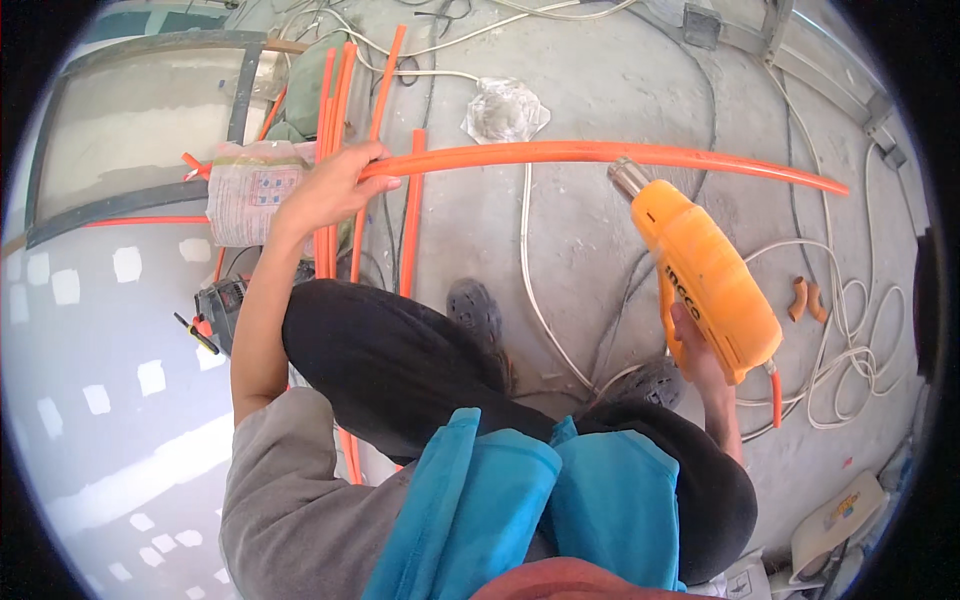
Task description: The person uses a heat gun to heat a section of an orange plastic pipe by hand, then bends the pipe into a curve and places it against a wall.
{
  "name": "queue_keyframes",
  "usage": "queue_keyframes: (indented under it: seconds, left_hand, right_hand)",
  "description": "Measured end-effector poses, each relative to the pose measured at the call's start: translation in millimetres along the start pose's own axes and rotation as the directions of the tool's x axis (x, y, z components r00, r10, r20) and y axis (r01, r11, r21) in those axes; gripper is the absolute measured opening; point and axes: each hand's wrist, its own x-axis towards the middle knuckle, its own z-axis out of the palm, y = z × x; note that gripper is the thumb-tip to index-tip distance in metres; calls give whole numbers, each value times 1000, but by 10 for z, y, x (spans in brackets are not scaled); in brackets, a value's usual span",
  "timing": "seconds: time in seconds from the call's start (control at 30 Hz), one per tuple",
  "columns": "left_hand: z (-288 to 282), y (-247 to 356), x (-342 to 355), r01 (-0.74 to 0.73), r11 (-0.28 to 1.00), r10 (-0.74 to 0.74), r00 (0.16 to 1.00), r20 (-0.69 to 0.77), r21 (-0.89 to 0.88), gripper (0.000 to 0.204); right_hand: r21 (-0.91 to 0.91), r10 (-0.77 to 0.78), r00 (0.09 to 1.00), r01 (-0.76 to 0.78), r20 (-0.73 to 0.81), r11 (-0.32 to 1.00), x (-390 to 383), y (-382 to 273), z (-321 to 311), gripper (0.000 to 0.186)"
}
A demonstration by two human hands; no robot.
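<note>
My left hand [345,185] is closed round one end of a long orange pipe [560,152], which reaches across to the right and bows slightly. A yellow heat gun [705,275] is gripped by its handle in my right hand [697,345]; its body hides part of the fingers. The metal nozzle [628,177] points up at the pipe's middle, right at its lower edge; I cannot tell whether the two touch. An orange cord comes out of the gun's rear.
More orange pipes [412,215] lie at the left, beside a paper sack [250,192] and a framed panel [150,120]. White cable [860,365] coils on the concrete floor at the right, near two short bent orange pieces [798,298]. A clear plastic bag [505,110] lies ahead.
</note>
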Motion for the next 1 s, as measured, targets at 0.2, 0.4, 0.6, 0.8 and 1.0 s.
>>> queue_keyframes:
  seconds: [0.2, 0.4, 0.6, 0.8, 1.0]
  left_hand:
    - [27, 26, 64, -12, 1000, 12, 999, 33, -12, 45]
    - [188, -160, 52, -161, 980, 148, 983, -113, -120, 33]
    - [102, 44, 209, -16, 996, 8, 997, -83, -91, 32]
    - [94, 8, 320, 9, 993, -26, 989, -145, -120, 39]
    - [148, -115, 350, -32, 989, 3, 981, -194, -146, 41]
  right_hand:
    - [-2, 67, 989, -68, -135, 998, -13, 118, -139, 16]
    - [68, 102, 972, -90, -213, 994, 64, 253, -304, 15]
    - [136, 96, 919, -47, -383, 990, 96, 306, -689, 15]
    - [124, 90, 850, -30, -519, 992, 185, 418, -950, 9]
    - [94, 37, 832, 19, -554, 995, 304, 521, -1191, 7]
